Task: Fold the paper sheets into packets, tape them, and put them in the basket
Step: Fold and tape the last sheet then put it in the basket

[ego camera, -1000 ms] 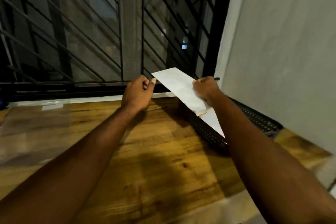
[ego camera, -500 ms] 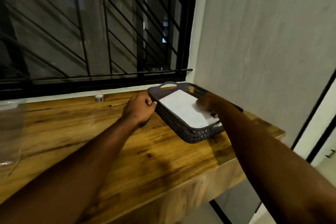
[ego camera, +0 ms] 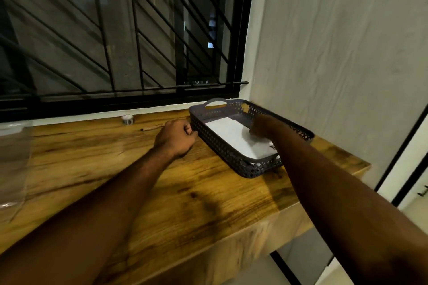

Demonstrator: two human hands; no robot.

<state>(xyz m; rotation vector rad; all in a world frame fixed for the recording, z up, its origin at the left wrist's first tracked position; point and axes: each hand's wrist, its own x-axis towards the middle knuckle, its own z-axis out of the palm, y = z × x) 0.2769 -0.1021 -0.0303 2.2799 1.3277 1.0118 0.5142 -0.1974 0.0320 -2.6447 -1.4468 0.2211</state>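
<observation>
While the wooden desk [ego camera: 148, 194] fills most of the view, running under a barred window to a white wall, the work sits at its far right corner. There a dark perforated basket [ego camera: 222, 150] stands with its long side close to the wall and its handle end toward the window. A sheet of clear plastic [ego camera: 14, 159] lies over the desk's left edge.

The left hand [ego camera: 176, 137] rests on the desk just beside the basket's near-left wall, curled into a loose fist; whether the knuckles touch the wall cannot be told. The right hand [ego camera: 260, 126] reaches down inside the basket with its fingers bent on the white folded packet [ego camera: 234, 136], which lies flat on the basket floor. Whether those fingers pinch the paper or only press it is not clear. A dark mark shows at the packet's near-right end, too small to read.

A small tape roll [ego camera: 128, 120] stands near the desk's back edge, well apart from both hands, and a thin brown stick [ego camera: 152, 127] lies between it and the left hand.

The placing step looks nearly done. The likely slip is the paper clinging to the right fingers as they lift, perhaps by exposed tape, dragging the packet up or springing a fold. The light basket could also skate toward the desk's right edge if nudged.
</observation>
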